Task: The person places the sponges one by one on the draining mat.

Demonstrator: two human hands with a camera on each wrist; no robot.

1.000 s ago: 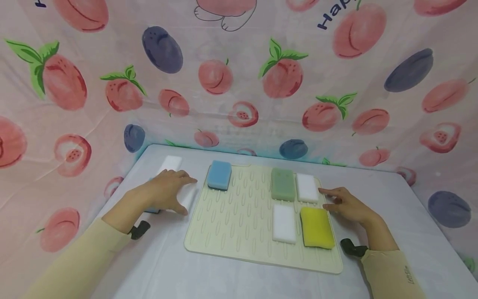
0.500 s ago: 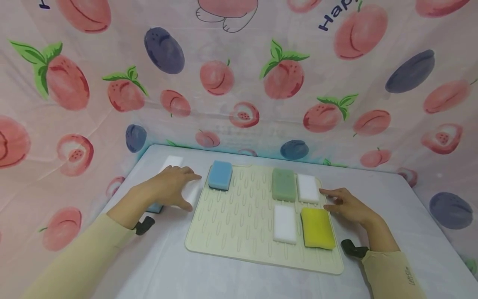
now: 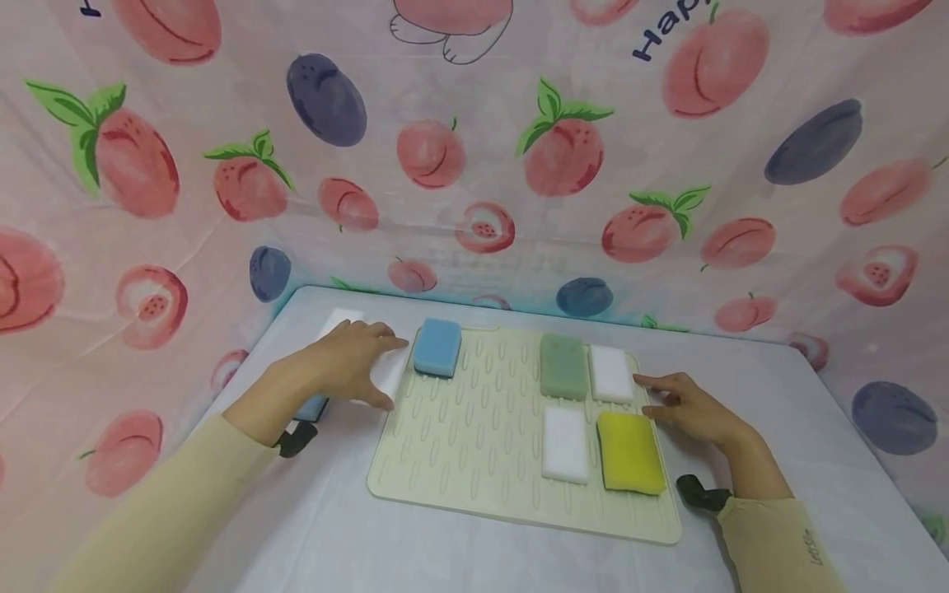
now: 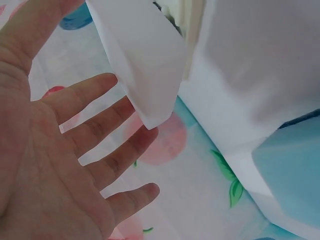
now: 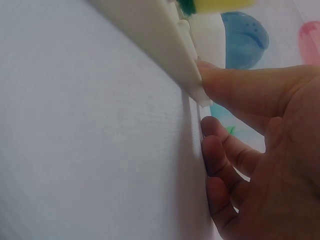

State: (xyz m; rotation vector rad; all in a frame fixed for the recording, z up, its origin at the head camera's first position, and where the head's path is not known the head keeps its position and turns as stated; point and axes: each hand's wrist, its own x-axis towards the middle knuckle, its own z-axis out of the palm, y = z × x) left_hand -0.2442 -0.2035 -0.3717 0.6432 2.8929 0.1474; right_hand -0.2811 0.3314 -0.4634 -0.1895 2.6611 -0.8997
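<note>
In the head view my left hand [image 3: 348, 361] holds a white sponge [image 3: 390, 371] between thumb and fingers, beside the left edge of the cream ridged mat [image 3: 460, 445]. The left wrist view shows the white sponge [image 4: 142, 60] tilted at the fingertips. A blue sponge [image 3: 437, 346] lies on the mat's far left corner, close to that hand. My right hand [image 3: 693, 408] touches the mat's right edge with thumb and index finger, near a white sponge [image 3: 611, 373]. Its other fingers rest bent against the white tabletop [image 5: 100, 150] in the right wrist view.
A green sponge [image 3: 563, 366], a second white sponge [image 3: 564, 445] and a yellow scouring sponge [image 3: 630, 453] lie on the mat's right half. Another blue sponge [image 3: 313, 408] and a white piece [image 3: 343, 318] are partly hidden by the left hand. A fruit-print cloth [image 3: 482, 165] hangs behind.
My left hand has moved right and slightly away from me, bringing the white sponge to the mat's left edge. The right hand has stayed in place.
</note>
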